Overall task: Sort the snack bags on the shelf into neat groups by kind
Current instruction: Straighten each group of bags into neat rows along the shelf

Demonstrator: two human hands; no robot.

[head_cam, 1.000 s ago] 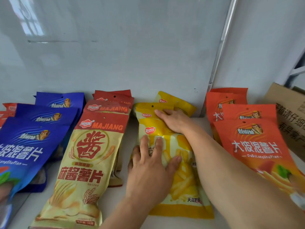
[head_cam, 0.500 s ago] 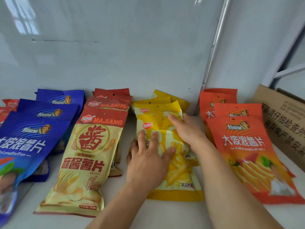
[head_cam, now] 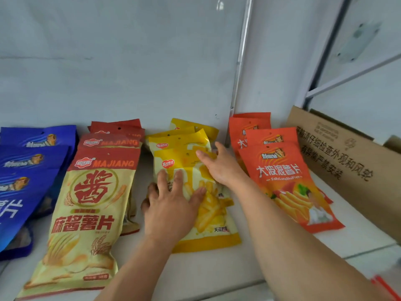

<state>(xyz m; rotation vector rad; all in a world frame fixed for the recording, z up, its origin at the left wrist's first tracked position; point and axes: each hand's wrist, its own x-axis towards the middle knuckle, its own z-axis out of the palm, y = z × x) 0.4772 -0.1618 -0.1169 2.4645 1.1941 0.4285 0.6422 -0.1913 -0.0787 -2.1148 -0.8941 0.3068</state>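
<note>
Yellow snack bags (head_cam: 184,155) | left hand (head_cam: 171,209) flat, fingers spread | right hand (head_cam: 219,168) seemingly flat atop | neighbour bag (head_cam: 91,205) reads "MAJIANG"

Four stacks of snack bags lie side by side on the shelf (head_cam: 195,276), each stepped back toward the rear wall (head_cam: 130,72). Farthest left is the wavy-chip stack (head_cam: 26,170); just right of it the Majiang stack (head_cam: 91,205); then the fries stack (head_cam: 214,216) in the middle. The left hand (head_cam: 171,205) rests flat on its top bag, the right hand (head_cam: 219,168) further back on the same bag. Right of that sits another wavy-chip stack (head_cam: 284,177), and beside it, at the far right, a cardboard box (head_cam: 351,170).
</note>
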